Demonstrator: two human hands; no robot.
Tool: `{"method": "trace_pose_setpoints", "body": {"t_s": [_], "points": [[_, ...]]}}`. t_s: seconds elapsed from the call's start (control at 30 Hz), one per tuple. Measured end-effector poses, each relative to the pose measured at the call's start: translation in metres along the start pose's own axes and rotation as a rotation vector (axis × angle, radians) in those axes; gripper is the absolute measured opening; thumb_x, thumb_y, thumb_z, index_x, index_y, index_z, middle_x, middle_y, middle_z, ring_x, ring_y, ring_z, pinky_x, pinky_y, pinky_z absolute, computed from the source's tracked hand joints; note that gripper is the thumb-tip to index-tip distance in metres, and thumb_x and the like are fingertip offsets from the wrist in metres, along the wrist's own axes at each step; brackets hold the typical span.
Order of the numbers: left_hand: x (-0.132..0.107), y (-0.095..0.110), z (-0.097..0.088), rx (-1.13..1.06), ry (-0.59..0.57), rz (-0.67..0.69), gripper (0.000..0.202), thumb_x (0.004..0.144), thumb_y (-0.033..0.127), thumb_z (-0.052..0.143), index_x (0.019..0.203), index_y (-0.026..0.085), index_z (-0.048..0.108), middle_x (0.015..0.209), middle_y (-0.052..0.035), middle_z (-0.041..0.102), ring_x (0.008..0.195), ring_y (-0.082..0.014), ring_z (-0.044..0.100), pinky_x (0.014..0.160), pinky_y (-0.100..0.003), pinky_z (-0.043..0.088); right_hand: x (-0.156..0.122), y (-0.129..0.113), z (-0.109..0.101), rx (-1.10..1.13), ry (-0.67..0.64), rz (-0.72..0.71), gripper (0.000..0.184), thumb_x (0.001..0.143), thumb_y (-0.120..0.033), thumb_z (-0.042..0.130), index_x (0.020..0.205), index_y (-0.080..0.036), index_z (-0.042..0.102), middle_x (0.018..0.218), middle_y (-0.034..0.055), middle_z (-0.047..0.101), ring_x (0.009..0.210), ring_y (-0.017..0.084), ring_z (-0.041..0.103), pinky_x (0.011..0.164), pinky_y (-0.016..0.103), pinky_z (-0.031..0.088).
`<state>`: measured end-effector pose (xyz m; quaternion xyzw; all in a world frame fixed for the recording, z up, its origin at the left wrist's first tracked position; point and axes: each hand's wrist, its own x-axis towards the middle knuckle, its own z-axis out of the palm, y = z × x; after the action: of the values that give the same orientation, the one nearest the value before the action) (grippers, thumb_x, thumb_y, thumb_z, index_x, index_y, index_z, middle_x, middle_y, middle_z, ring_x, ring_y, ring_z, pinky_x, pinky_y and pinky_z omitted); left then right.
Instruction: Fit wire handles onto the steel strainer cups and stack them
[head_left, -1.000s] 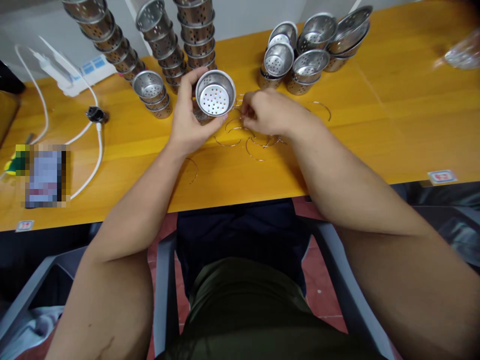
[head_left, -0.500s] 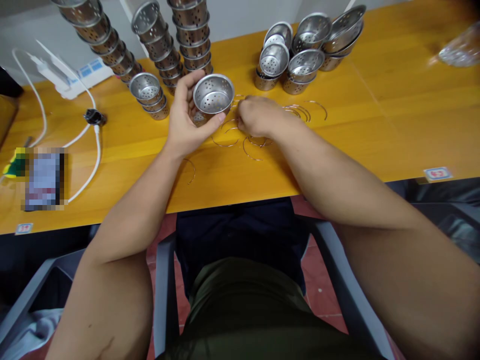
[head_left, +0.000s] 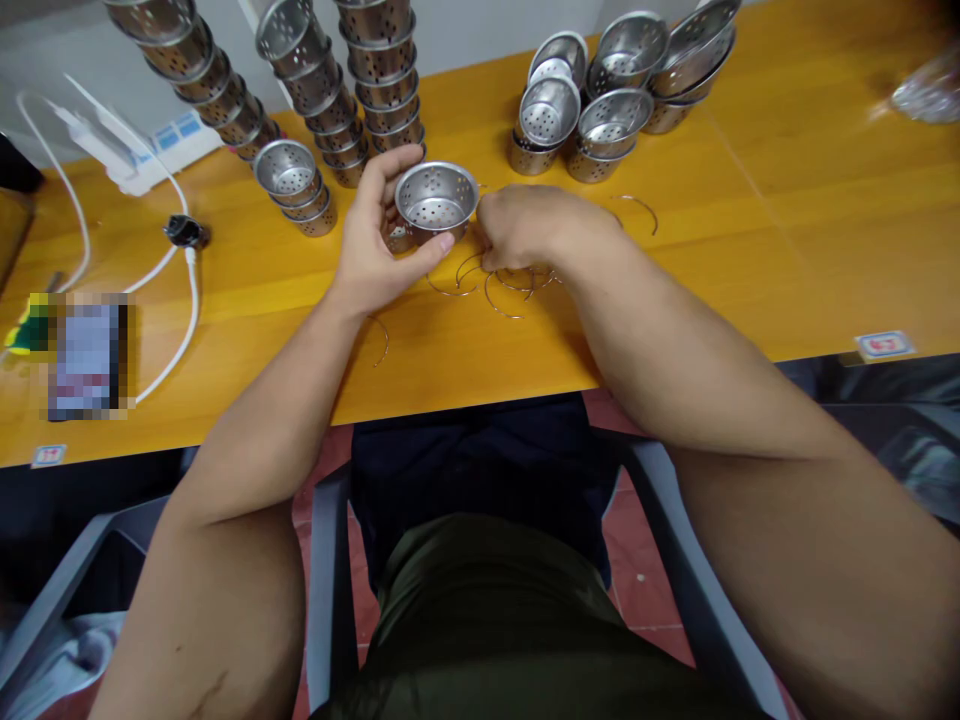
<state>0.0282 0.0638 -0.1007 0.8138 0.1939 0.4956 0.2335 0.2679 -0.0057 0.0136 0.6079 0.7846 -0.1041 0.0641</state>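
Note:
A perforated metal cup [head_left: 436, 198] with a flared rim is held above the table by my left hand [head_left: 375, 235], thumb on its near side and fingers round its left. Part of another metal piece shows beneath it, mostly hidden. Just right of the cup, my right hand [head_left: 521, 228] is closed low over the thin curved wires [head_left: 504, 310] lying on the table. Its fingertips face away from me, so what they pinch cannot be made out. One single wire [head_left: 386, 342] lies near my left wrist, and another wire [head_left: 645, 208] lies beyond my right forearm.
Tall leaning stacks of perforated cups [head_left: 382, 70] stand at the back left, with a short cup stack [head_left: 304, 195] before them. More cups [head_left: 611, 125] cluster at the back right. A phone [head_left: 86, 355], white cable [head_left: 196, 330] and power strip [head_left: 161, 155] occupy the table's left side.
The held cup has shifted slightly right and towards me, with its rim tilted a little differently. My right hand has stayed low over the wires, and some wires beneath it have moved.

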Motion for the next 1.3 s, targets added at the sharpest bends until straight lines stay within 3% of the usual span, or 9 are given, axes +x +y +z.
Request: {"method": "trace_pose_setpoints", "body": {"t_s": [0.13,0.27,0.47,0.7,0.8,0.93,1.03,1.13,1.3], "points": [[0.000,-0.003,-0.002,0.037,0.006,-0.006,0.102,0.096,0.101,0.085,0.172,0.043,0.050,0.168,-0.0143,0.069,0.154,-0.0433,0.075,0.124,-0.058,0.071,0.006,0.002,0.005,0.021,-0.010,-0.015,0.042,0.097,-0.010,0.101,0.087,-0.024,0.063,0.108,0.0141,0.083,0.127,0.041,0.083,0.112,0.052,0.065],[0.000,-0.001,-0.003,0.026,0.023,-0.031,0.102,0.094,0.097,0.090,0.170,0.042,0.053,0.168,-0.0141,0.069,0.156,-0.0439,0.074,0.125,-0.057,0.070,0.013,0.017,0.011,0.018,0.004,-0.067,0.044,0.101,-0.014,0.097,0.084,-0.023,0.058,0.106,0.0122,0.081,0.119,0.037,0.081,0.103,0.046,0.060],[0.000,0.004,-0.003,0.039,-0.001,-0.058,0.100,0.095,0.095,0.091,0.171,0.042,0.052,0.167,-0.0147,0.066,0.157,-0.0456,0.072,0.128,-0.061,0.068,0.008,0.035,0.012,0.145,0.049,-0.239,0.027,0.103,0.000,0.085,0.101,-0.023,0.073,0.105,0.0042,0.081,0.095,0.023,0.071,0.089,0.037,0.048],[-0.002,-0.003,-0.003,0.039,0.009,-0.030,0.102,0.095,0.101,0.086,0.171,0.042,0.051,0.168,-0.0138,0.067,0.155,-0.0437,0.073,0.126,-0.058,0.069,0.012,0.012,0.012,0.190,0.070,-0.177,0.031,0.106,-0.004,0.080,0.093,-0.023,0.060,0.123,0.0107,0.082,0.120,0.031,0.074,0.106,0.040,0.052],[-0.001,-0.002,-0.003,0.043,0.001,-0.059,0.102,0.094,0.100,0.088,0.171,0.043,0.052,0.167,-0.0134,0.067,0.153,-0.0432,0.075,0.125,-0.059,0.069,0.012,0.007,0.007,0.167,0.000,-0.102,0.037,0.100,-0.001,0.087,0.088,-0.023,0.061,0.110,0.0099,0.081,0.115,0.031,0.076,0.105,0.041,0.055],[-0.002,0.003,-0.002,0.053,-0.010,-0.073,0.104,0.094,0.099,0.090,0.172,0.043,0.052,0.169,-0.0129,0.066,0.152,-0.0433,0.075,0.124,-0.058,0.070,0.002,0.002,0.000,0.017,-0.073,-0.027,0.036,0.093,-0.001,0.096,0.085,-0.021,0.067,0.088,0.0060,0.076,0.101,0.030,0.078,0.092,0.039,0.056],[-0.002,0.005,-0.001,0.071,-0.019,-0.066,0.106,0.095,0.103,0.086,0.174,0.043,0.049,0.172,-0.0132,0.065,0.152,-0.0432,0.076,0.123,-0.056,0.070,-0.002,-0.002,-0.002,-0.052,-0.067,-0.073,0.038,0.095,-0.002,0.097,0.085,-0.020,0.065,0.086,0.0063,0.075,0.099,0.031,0.079,0.086,0.038,0.055],[-0.003,0.003,-0.001,0.069,-0.029,-0.047,0.107,0.094,0.106,0.083,0.175,0.044,0.048,0.172,-0.0129,0.065,0.151,-0.0428,0.076,0.121,-0.055,0.071,0.003,0.000,0.003,-0.059,-0.059,-0.121,0.041,0.092,-0.002,0.100,0.084,-0.021,0.065,0.087,0.0071,0.076,0.107,0.035,0.081,0.093,0.040,0.058],[-0.002,-0.001,-0.003,0.063,-0.034,-0.029,0.106,0.096,0.104,0.083,0.176,0.043,0.047,0.169,-0.0135,0.066,0.151,-0.0428,0.077,0.123,-0.055,0.071,0.017,0.010,0.015,-0.069,-0.080,-0.160,0.028,0.092,-0.014,0.099,0.090,-0.025,0.074,0.087,0.0058,0.078,0.114,0.040,0.081,0.099,0.044,0.060]]}}
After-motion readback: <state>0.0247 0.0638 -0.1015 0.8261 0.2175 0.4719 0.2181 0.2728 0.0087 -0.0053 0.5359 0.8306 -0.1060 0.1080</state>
